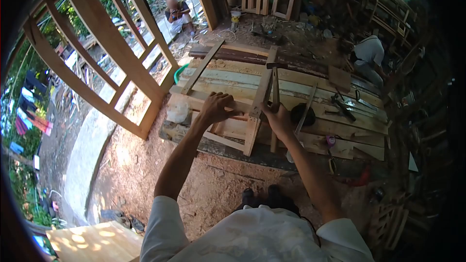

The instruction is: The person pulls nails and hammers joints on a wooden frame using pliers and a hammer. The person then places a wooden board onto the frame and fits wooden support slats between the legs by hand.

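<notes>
My right hand (277,120) is wrapped around a hammer (275,85), its dark head up and its wooden handle running down through the fist. Beside it is the corner of a wooden frame (262,87), made of pale rails and lying on the workbench. My left hand (217,108) is closed over the frame's near rail, fingers curled and thumb pointing toward that corner. Part of the rail is hidden under the left hand.
Boards cover the workbench (184,138). To the right lie a dark tool (343,109) and a pink tape measure (331,140). A tall wooden frame (104,43) stands at left. One person (178,15) sits outside; another (370,53) bends at right. Shavings cover the floor.
</notes>
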A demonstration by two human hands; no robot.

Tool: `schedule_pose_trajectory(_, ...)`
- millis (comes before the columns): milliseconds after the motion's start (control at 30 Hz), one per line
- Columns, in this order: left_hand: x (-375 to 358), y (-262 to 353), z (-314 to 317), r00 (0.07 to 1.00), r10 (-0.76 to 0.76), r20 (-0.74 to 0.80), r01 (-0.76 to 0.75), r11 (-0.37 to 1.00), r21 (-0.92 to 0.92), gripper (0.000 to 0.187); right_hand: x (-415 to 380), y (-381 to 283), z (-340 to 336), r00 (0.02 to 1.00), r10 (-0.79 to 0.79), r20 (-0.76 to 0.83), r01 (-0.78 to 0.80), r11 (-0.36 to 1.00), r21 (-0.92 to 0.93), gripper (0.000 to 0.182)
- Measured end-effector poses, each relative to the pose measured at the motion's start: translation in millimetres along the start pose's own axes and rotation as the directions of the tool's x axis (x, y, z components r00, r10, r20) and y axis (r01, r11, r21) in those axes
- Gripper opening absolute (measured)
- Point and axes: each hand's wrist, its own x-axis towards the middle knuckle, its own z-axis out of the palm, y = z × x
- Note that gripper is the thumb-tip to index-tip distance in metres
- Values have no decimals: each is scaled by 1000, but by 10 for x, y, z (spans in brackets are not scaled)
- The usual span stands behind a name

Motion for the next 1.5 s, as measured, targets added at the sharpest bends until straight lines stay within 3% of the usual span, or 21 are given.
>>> schedule_pose_trajectory(100, -1, 190, 35, 998, -53, 17, 52, 998, 46, 46, 70, 0, 86, 997, 31, -73, -26, 997, 74, 50)
schedule_pose_trajectory(133, -34, 232, 85, 998, -51, -27, 53, 995, 89, 48, 73, -54, 15, 991, 126, 53, -130, 989, 66, 32)
schedule_pose_trajectory(167, -66, 272, 144, 997, -47, -66, 53, 995, 86, 50, 56, -97, -20, 990, 114, 80, -120, 990, 73, 32)
schedule_pose_trajectory(233, -115, 340, 111, 997, -69, -29, 72, 993, 90, 47, -11, -141, -59, 951, 216, 219, -292, 859, 420, 25)
schedule_pose_trajectory(267, -111, 350, 71, 995, -90, -37, 93, 990, 109, 47, -20, -162, -82, 948, 204, 245, -294, 858, 422, 25)
schedule_pose_trajectory(333, -107, 404, 41, 996, 18, -82, -25, 996, -91, 32, -46, -140, -188, 947, 278, 158, -315, 901, 299, 23)
schedule_pose_trajectory(367, -102, 400, 9, 996, 13, -84, -21, 996, -91, 32, -26, -107, -235, 947, 278, 163, -315, 902, 296, 23)
schedule_pose_trajectory(433, -36, 336, -100, 891, -70, -448, 84, 996, 12, 30, 28, 0, -385, 930, 344, 127, -366, 874, 319, 22)
schedule_pose_trajectory(500, -2, 117, -337, 781, -130, -611, 237, 967, 97, 28, 56, 149, -558, 943, 298, 145, -332, 855, 400, 23)
schedule_pose_trajectory(567, 57, 91, -594, 793, -266, -548, 421, 890, 177, 32, 73, 211, -773, 918, 309, 249, -384, 850, 361, 20)
schedule_pose_trajectory(633, 96, 10, -528, 783, -372, -498, 481, 870, 106, 38, 79, 301, -937, 920, 293, 260, -376, 846, 378, 22)
schedule_pose_trajectory(700, 203, 334, -575, 683, -727, -62, 730, 679, 83, 48, 65, 385, -1022, 932, 214, 291, -325, 849, 417, 22)
schedule_pose_trajectory(767, 261, 283, -526, 653, -747, 127, 729, 665, 159, 46, 83, 448, -1120, 938, 212, 273, -314, 852, 419, 20)
schedule_pose_trajectory(800, 266, 342, -543, 660, -740, 129, 722, 672, 161, 46, 101, 507, -1179, 928, 219, 301, -330, 858, 394, 21)
schedule_pose_trajectory(867, 279, 473, -608, 681, -704, 200, 721, 693, -14, 45, 104, 332, -1349, 891, 269, 365, -389, 868, 309, 26)
schedule_pose_trajectory(1000, 263, 539, -527, 735, -673, 91, 660, 739, 136, 43, 550, 538, -1325, 870, 308, 385, -469, 755, 458, 39)
schedule_pose_trajectory(1067, 256, 659, -517, 732, -677, 78, 662, 733, 158, 43, 732, 503, -1286, 931, 310, 194, -347, 914, 209, 48)
schedule_pose_trajectory(1100, 248, 728, -517, 728, -682, 76, 664, 728, 172, 43, 793, 456, -1290, 930, 306, 202, -347, 913, 213, 48)
schedule_pose_trajectory(1167, 183, 819, -504, 717, -693, 78, 679, 719, 150, 44, 808, 303, -1317, 944, 291, 157, -301, 953, 44, 50)
schedule_pose_trajectory(1233, 144, 973, -554, 747, -665, 18, 654, 740, 158, 44, 766, 233, -1331, 932, 302, 201, -319, 946, 55, 46)
schedule_pose_trajectory(1500, -23, 875, -637, 727, -687, 1, 679, 719, 149, 46, 634, 123, -1221, 967, 191, 168, -197, 980, 22, 46)
